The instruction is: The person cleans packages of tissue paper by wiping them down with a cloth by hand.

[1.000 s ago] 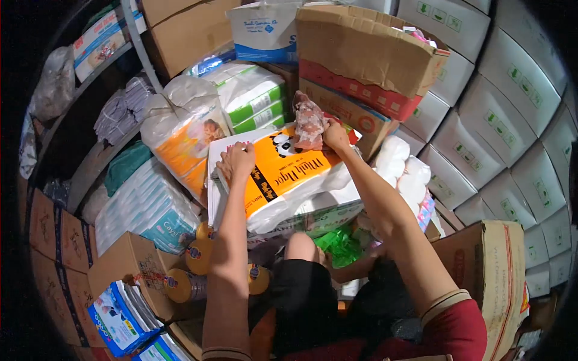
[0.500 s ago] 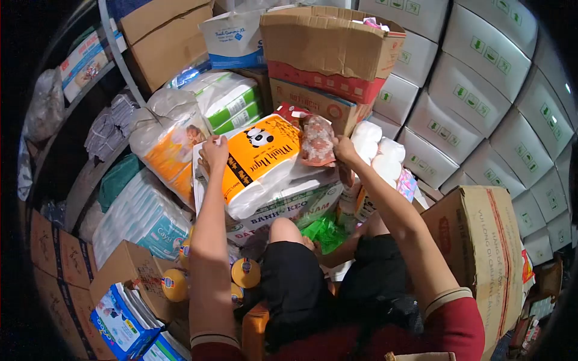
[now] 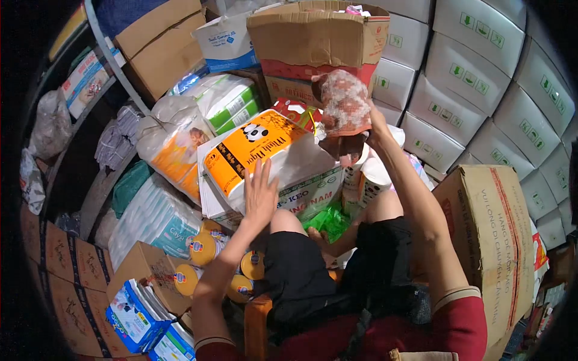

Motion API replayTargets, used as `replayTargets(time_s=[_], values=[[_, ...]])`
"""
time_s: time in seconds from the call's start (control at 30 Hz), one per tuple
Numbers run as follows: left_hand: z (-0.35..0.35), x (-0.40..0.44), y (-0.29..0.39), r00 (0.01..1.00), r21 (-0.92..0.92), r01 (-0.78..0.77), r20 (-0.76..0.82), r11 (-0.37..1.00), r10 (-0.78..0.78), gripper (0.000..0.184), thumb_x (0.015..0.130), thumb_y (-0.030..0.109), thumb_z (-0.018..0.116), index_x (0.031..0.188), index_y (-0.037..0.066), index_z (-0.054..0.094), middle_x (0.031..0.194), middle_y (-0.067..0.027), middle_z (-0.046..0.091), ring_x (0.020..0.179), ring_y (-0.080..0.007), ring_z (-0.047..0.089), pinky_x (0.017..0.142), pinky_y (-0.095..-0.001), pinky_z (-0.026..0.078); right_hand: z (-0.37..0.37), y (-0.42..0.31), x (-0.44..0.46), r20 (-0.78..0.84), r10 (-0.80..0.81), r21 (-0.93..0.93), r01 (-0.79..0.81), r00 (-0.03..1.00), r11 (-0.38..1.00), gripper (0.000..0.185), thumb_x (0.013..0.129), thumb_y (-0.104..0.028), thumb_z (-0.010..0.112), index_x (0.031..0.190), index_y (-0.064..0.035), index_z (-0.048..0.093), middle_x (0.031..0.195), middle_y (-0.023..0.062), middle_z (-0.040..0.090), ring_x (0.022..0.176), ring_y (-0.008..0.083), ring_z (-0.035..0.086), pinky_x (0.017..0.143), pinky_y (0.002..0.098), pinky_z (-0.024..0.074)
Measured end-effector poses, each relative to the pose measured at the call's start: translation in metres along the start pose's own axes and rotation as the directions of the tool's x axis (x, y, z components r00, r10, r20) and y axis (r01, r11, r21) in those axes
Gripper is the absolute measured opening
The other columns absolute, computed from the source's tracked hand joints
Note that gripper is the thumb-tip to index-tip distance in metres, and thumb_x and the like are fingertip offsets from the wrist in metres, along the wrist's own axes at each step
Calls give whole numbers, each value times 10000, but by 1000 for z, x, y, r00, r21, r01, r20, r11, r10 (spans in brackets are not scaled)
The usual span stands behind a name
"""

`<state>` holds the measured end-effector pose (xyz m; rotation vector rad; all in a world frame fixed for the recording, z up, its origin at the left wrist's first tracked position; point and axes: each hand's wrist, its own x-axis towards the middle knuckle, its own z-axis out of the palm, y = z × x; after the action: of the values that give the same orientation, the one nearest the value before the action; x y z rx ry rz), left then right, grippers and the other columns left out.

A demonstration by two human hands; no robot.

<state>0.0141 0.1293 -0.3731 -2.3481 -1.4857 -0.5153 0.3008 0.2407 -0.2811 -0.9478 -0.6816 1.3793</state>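
Observation:
My right hand is closed on a reddish-brown cloth item with a pale pattern, held up in front of the tall carton; its exact kind is unclear. Below it lies a large orange-and-white pack of paper tissues with a panda print. My left hand is over the pack's near edge, fingers spread and holding nothing; whether it touches the pack I cannot tell. The pack rests on a white printed carton. A red package shows behind the pack.
White cartons are stacked at the right, beyond a brown box. Several yellow-lidded cans stand by my left arm. Wrapped paper rolls lie at left. A green plastic bag sits between my legs.
My right hand has lifted the patterned cloth item up and to the right, off the tissue pack. The left hand has let go of the pack's far left edge and come nearer, fingers spread.

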Motion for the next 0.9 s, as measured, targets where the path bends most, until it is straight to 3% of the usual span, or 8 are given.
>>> replayTargets(time_s=[0.13,0.2,0.43,0.67,0.7,0.77,0.83,0.9], values=[[24,-12,0,993,86,9,-120,996,1,262,763,109,599,1007,22,633,1375,-156,368,1325,-311,261,1083,-482,185,-16,-3,-3,-13,26,6,-26,1000,1000,466,871,-446,518,1156,-80,552,1070,53,621,949,193,599,814,367,474],[24,-7,-4,984,87,35,-178,996,-19,241,761,112,602,984,28,641,1364,-151,386,1316,-307,285,1081,-447,212,-25,5,6,56,-55,19,54,997,998,405,896,-375,499,1155,-66,542,1053,70,623,910,185,611,778,345,502],[8,11,-13,961,-147,90,-245,985,-125,102,768,82,587,813,8,641,1106,-138,575,1110,-301,501,995,-430,315,-30,-2,-12,-70,-16,86,22,997,996,399,858,-347,468,1078,-30,571,1024,88,620,888,208,605,787,340,468],[-40,54,-42,921,-168,197,-307,966,-241,96,786,78,544,797,32,627,958,-123,603,948,-309,540,887,-441,361,-49,-2,-14,-118,-17,97,29,993,995,393,875,-347,447,1060,-21,565,1004,85,626,869,212,612,767,351,478],[-51,64,-48,911,-194,196,-326,961,-252,101,788,79,539,806,33,627,914,-125,605,904,-316,544,864,-440,366,-59,4,-4,-69,17,120,-9,997,993,410,878,-363,478,1134,-51,547,1107,76,609,990,217,584,878,376,443],[-65,84,-71,892,-185,156,-396,970,-218,127,815,96,518,823,23,622,830,-146,611,804,-327,559,816,-427,380,-69,11,5,-62,39,118,-31,997,992,413,880,-367,475,1135,-50,546,1114,78,605,999,217,580,888,371,439],[-75,101,-88,853,-242,259,-396,935,-339,184,855,139,506,826,3,626,791,-161,615,761,-334,575,758,-382,424,-68,12,2,-50,44,96,-39,998,995,435,877,-379,472,1150,-47,538,1133,84,595,1018,218,572,906,369,429],[-79,105,-100,832,-316,363,-313,877,-457,221,870,178,512,826,-1,634,769,-155,626,734,-305,597,699,-359,445,-61,10,-8,-92,23,98,-14,996,995,374,874,-338,441,1054,-37,569,1035,87,616,916,211,593,816,344,455]])
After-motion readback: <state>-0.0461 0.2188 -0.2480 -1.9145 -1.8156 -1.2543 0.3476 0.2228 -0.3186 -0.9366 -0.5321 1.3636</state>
